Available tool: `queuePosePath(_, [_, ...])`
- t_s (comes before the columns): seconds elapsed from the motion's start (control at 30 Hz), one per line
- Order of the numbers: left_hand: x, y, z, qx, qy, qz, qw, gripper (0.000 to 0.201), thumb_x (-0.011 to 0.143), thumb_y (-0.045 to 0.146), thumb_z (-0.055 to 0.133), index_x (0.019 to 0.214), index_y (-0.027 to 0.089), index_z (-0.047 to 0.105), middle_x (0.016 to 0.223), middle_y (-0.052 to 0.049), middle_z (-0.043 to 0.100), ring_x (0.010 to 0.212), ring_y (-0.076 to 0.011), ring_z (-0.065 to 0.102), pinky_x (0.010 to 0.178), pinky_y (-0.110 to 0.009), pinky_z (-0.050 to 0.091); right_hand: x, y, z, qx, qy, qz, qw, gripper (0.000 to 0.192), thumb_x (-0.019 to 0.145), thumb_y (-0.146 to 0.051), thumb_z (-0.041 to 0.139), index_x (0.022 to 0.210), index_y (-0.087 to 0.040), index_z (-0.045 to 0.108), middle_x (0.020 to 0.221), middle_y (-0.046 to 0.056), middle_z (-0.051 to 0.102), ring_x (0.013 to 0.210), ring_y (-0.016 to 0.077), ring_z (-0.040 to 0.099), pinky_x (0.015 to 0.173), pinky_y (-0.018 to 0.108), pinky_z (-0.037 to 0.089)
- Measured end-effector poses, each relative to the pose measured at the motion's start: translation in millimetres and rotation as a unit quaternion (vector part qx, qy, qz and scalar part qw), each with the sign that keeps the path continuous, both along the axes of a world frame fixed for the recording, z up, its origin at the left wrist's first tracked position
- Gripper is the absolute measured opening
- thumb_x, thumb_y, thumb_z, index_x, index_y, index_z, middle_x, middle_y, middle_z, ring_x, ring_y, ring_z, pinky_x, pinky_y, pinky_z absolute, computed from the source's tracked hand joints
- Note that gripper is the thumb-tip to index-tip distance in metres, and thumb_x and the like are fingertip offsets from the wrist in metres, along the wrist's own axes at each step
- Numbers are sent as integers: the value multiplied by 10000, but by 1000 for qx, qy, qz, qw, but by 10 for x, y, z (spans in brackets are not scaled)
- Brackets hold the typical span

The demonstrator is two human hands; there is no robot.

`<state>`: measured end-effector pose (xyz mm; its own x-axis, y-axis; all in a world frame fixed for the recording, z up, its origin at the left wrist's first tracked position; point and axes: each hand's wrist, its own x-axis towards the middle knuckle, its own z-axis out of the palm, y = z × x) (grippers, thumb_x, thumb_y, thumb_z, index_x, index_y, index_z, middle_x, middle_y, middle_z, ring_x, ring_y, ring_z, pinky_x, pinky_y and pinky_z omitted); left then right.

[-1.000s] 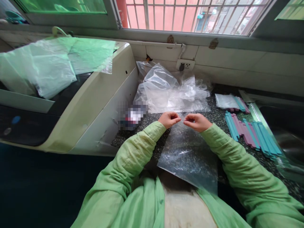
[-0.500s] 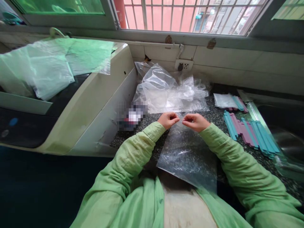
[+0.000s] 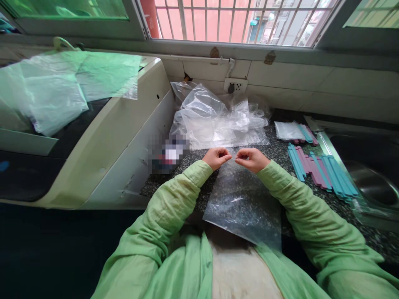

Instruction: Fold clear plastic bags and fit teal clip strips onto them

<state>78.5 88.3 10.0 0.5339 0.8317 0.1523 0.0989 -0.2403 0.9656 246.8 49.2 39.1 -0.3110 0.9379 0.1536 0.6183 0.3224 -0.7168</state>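
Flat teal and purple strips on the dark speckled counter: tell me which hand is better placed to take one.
Likely the right hand: the strips lie on its side, nearer it than the left hand. Both hands seem to pinch the clear flat plastic sheet, so neither looks free.

The far end of a clear sheet point(image 3: 245, 203) is pinched by the left hand point(image 3: 217, 158) and the right hand point(image 3: 252, 159), held close together above the table point(image 3: 193, 158). Behind, crumpled plastic point(image 3: 215, 118) is heaped near the wall point(image 3: 289, 83). To the right, blue and purple strips point(image 3: 339, 176) are laid beside a sink point(image 3: 372, 182). At left, a machine point(image 3: 114, 128) is draped with film point(image 3: 59, 97).
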Motion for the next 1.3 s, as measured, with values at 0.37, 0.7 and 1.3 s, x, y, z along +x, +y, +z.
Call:
queuePosePath(0.37, [2, -1, -8, -19, -5, 5, 1000, 289, 594, 397, 620, 585, 121, 534, 477, 53, 411, 471, -50, 337, 456, -193, 265, -10, -6, 7, -3, -1, -3, 1000, 201, 658, -335, 522, 586, -151, 556, 540, 2, 531, 512, 89, 431, 530, 231, 368])
queuePosePath(0.7, [-4, -19, 13, -30, -5, -17, 999, 265, 584, 366, 636, 618, 113, 562, 493, 48, 429, 474, -50, 343, 463, -195, 272, -8, -8, -12, 6, -6, -13, 1000, 191, 660, -322, 530, 580, -151, 562, 536, 2, 543, 518, 91, 446, 533, 226, 373])
queuePosePath(1.3, [-40, -22, 94, -47, -43, 11, 998, 279, 557, 369, 649, 586, 115, 534, 495, 49, 439, 465, -45, 357, 468, -197, 288, 101, 10, 39, -71, 24, -7, 997, 273, 627, -416, 573, 616, -144, 582, 542, 10, 555, 508, 96, 447, 493, 232, 371])
